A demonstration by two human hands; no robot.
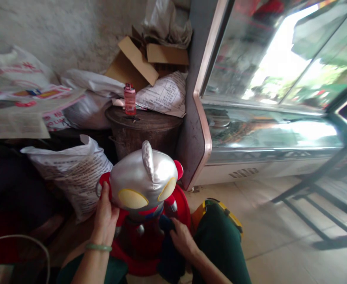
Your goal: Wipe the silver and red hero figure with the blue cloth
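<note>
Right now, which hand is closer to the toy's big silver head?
Left. The left hand grips the silver head at its side; the right hand sits lower, on dark blue cloth.

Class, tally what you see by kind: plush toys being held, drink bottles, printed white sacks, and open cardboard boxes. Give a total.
Plush toy, held by left hand, right hand at its base: 1
Pink bottle: 1
Printed white sacks: 3
Open cardboard box: 1
Total: 6
</note>
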